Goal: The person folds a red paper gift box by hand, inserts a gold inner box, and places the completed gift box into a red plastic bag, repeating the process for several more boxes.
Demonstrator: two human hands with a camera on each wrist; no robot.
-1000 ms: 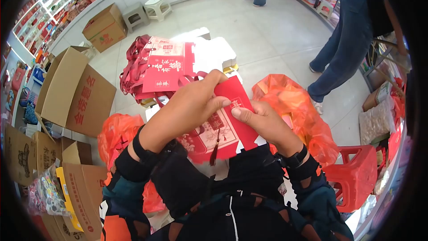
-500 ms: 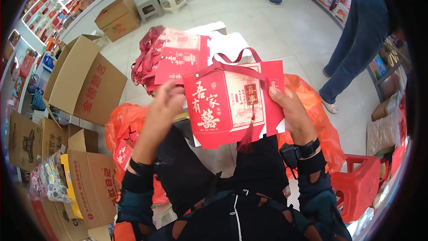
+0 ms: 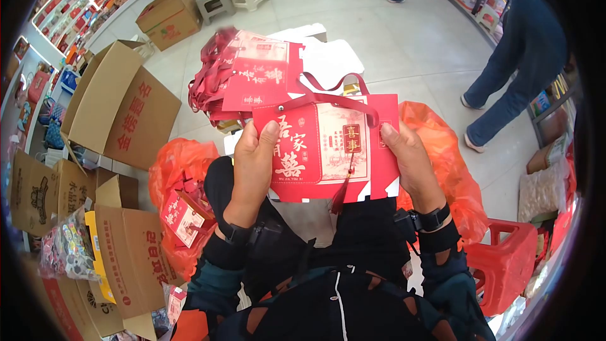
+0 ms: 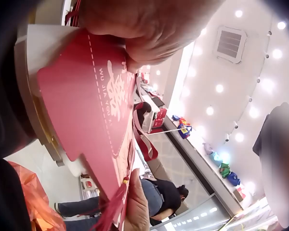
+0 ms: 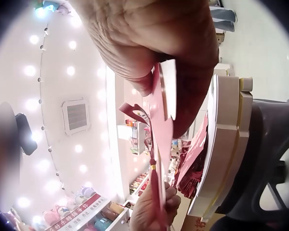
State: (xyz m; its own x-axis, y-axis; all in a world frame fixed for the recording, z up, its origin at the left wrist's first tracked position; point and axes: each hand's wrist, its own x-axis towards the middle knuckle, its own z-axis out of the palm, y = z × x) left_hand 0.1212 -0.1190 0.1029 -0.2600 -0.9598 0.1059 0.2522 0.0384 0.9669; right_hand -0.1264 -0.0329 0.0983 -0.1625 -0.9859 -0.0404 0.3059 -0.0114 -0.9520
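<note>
Between my two hands a flattened red gift bag (image 3: 297, 151) is held up over the lap, with a ribbon handle (image 3: 315, 96) on top and a tassel (image 3: 341, 197) hanging down its front. My left hand (image 3: 251, 167) grips its left edge, thumb on the printed face. On the opposite edge my right hand (image 3: 415, 161) pinches it, thumb in front and fingers behind. The right wrist view shows the bag (image 5: 160, 113) edge-on and thin, with a white flap. Behind it lies a pile of similar red bags (image 3: 255, 79) with ribbon handles.
The pile rests on a white stool-like surface (image 3: 338, 63). An orange plastic bag (image 3: 442, 164) stands at the right, before a red stool (image 3: 505, 265). Another orange bag (image 3: 177, 167) at the left holds a red box (image 3: 186, 218). Cardboard cartons (image 3: 120, 113) crowd the left; a person (image 3: 527, 57) stands right.
The hands, earlier together at the bag's top, have parted to its two sides. The left hand let go, then took the left edge. The bag's printed face has turned upright toward the head camera.
</note>
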